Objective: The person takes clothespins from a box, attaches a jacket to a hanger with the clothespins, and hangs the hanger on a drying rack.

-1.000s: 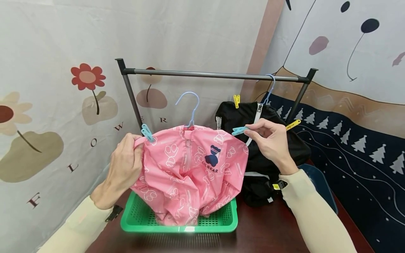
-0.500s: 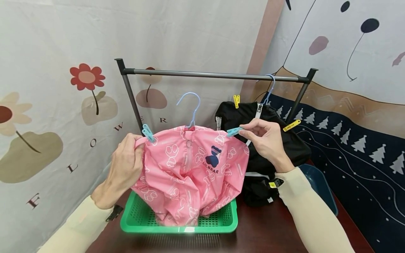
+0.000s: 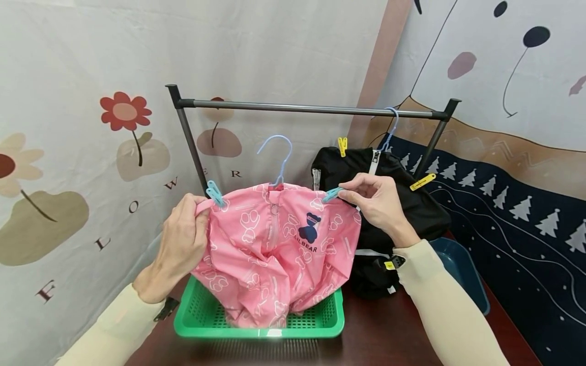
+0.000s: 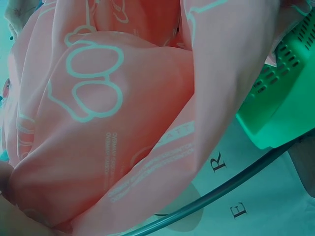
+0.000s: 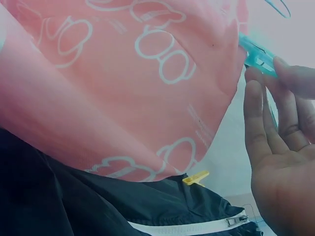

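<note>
A pink jacket (image 3: 256, 244) with white outline prints and a navy bear hangs on a blue hanger (image 3: 285, 161), its hook free of any bar. My left hand (image 3: 180, 244) grips the jacket's shoulder at the left, beside a blue clothespin (image 3: 214, 193) clipped there. Between thumb and fingers, my right hand (image 3: 377, 203) pinches a second blue clothespin (image 3: 331, 194) at the other shoulder. In the right wrist view that clothespin (image 5: 258, 55) meets the jacket's edge. The jacket's lower part lies in a green basket (image 3: 258, 332).
Behind stands a metal rack (image 3: 293, 108). From its right end hangs a black jacket (image 3: 403, 213) with yellow clothespins (image 3: 342, 146) on it. A dark blue basket (image 3: 462, 274) sits at the right on the dark red table (image 3: 366, 335).
My right hand has moved left with its clothespin, from off the right shoulder onto the jacket's top edge. The hanger hook has shifted slightly right. My left hand keeps its grip.
</note>
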Tool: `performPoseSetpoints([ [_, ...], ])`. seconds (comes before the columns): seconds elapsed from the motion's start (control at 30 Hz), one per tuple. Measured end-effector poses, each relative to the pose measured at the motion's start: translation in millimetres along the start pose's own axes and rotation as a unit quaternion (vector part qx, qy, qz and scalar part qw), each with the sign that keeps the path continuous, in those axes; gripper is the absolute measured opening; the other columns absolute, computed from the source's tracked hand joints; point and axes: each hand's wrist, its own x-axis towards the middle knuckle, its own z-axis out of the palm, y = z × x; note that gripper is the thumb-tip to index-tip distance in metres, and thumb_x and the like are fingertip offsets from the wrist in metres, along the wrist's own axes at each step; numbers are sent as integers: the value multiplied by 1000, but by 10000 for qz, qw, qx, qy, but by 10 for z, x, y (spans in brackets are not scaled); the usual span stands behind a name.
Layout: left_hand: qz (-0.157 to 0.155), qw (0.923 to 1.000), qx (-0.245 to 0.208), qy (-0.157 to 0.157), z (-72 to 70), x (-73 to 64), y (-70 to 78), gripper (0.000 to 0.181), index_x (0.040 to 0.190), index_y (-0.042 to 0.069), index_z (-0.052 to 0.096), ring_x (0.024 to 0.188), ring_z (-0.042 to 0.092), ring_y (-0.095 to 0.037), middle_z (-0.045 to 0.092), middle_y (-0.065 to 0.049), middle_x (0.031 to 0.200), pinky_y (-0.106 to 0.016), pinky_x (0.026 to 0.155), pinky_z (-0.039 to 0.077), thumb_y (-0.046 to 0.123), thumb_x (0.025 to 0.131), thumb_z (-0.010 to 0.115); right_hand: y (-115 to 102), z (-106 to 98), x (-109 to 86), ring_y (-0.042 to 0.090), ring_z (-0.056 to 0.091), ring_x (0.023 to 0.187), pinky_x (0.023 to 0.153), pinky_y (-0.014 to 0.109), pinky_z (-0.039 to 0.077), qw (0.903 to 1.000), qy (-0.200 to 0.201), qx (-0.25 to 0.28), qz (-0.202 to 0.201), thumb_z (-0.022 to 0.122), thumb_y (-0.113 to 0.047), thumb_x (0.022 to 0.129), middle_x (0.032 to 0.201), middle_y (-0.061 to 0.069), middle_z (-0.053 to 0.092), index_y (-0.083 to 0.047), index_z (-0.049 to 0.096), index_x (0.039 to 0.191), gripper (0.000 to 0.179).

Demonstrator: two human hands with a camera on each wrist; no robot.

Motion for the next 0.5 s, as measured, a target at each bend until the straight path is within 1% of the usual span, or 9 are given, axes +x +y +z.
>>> performPoseSetpoints([
  [0.1,59,10000,-25,76,11,2,-1,10,118,-5,64,86,63,-39,64,-22,100,-54,76,48,3,116,60,-1,16,6,7,83,83,77,24,69,9997,-133,-71,186,86,8,100,104,-15,87,8,85,112,13],
  [0.17,98,9999,-40,135,19,3,6,10,118,-6,64,86,64,-40,65,-22,100,-54,75,48,3,115,60,9,14,11,8,83,82,76,25,70,9993,-203,-144,282,86,6,101,104,-14,88,6,86,113,12],
  [0.23,127,9997,-54,179,29,6,13,10,117,-6,65,86,65,-42,66,-23,100,-56,75,49,2,115,60,25,16,16,9,83,83,77,26,70,9987,-273,-185,391,86,4,101,106,-7,89,5,86,114,13],
  [0.37,110,9998,-52,186,44,5,17,10,118,-6,65,85,65,-41,68,-22,100,-56,74,49,3,115,60,67,20,24,7,85,91,81,25,70,9964,-511,-230,630,85,1,104,117,16,89,3,85,122,19],
  [0.4,98,9998,-43,169,47,4,16,10,118,-6,65,85,65,-40,68,-22,100,-55,74,49,3,115,60,76,22,20,6,85,94,83,24,70,9958,-571,-239,680,84,0,104,121,20,88,3,84,125,21],
  [0.43,83,9999,-34,147,50,2,14,10,118,-6,65,85,65,-39,68,-22,100,-54,74,49,3,115,60,85,23,16,6,85,97,85,23,69,9952,-626,-241,713,83,-1,105,124,22,86,3,83,128,23],
  [0.5,51,9999,-11,99,53,-1,9,11,118,-6,65,84,65,-37,68,-21,99,-54,74,48,3,115,59,102,21,-2,6,84,101,89,22,68,9946,-687,-255,740,82,-2,107,127,23,85,3,81,133,27],
])
